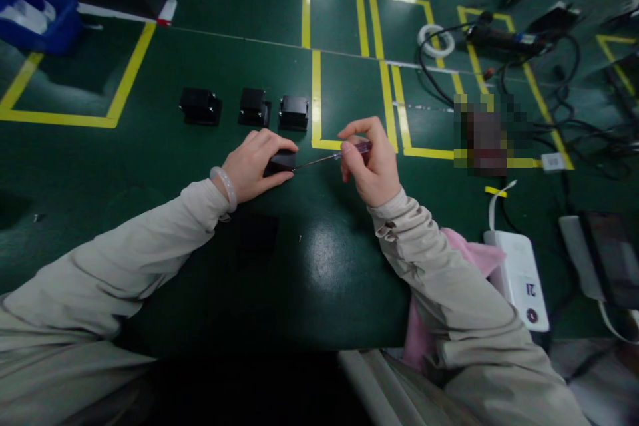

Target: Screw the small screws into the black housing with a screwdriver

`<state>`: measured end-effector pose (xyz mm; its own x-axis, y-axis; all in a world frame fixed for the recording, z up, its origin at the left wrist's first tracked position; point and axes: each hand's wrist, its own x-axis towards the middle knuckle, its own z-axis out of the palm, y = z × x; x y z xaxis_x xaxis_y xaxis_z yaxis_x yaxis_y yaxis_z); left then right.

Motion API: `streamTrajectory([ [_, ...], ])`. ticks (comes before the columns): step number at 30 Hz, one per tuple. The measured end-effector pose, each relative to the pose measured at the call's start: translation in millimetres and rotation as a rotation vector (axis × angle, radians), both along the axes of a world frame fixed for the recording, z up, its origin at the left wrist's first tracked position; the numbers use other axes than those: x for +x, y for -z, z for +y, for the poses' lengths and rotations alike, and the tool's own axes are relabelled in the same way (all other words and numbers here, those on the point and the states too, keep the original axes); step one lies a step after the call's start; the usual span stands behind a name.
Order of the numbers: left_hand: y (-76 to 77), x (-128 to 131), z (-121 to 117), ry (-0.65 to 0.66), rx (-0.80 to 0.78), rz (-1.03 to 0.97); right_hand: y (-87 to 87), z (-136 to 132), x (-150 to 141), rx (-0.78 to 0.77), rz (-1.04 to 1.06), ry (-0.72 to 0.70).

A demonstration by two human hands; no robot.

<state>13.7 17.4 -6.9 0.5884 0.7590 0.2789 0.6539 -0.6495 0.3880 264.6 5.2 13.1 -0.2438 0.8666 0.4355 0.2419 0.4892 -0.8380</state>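
My left hand (255,163) is closed around a small black box-shaped part (282,161), pressing it to the green table. In my right hand (369,163) is a screwdriver (319,160) with a dark reddish handle. Its thin shaft points left, and the tip meets the near right corner of the black part, where a small screw seems to sit. Beyond my left hand stand three similar black parts (200,106) in a row, with shiny screws at their corners. A tiny loose screw (300,238) lies nearer to me.
Yellow tape outlines (349,144) mark the table. A blue bin (40,10) stands far left. At the right are a white power strip (519,279), a pink cloth (469,253), a white tape ring (436,41) and tangled black cables (574,53).
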Motion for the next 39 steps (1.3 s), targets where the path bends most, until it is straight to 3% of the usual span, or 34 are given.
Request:
streamTrajectory([
  [39, -0.4, 0.7, -0.3, -0.005, -0.01, -0.009, -5.1, -5.8, -0.7, 0.037, -0.105, 0.013],
])
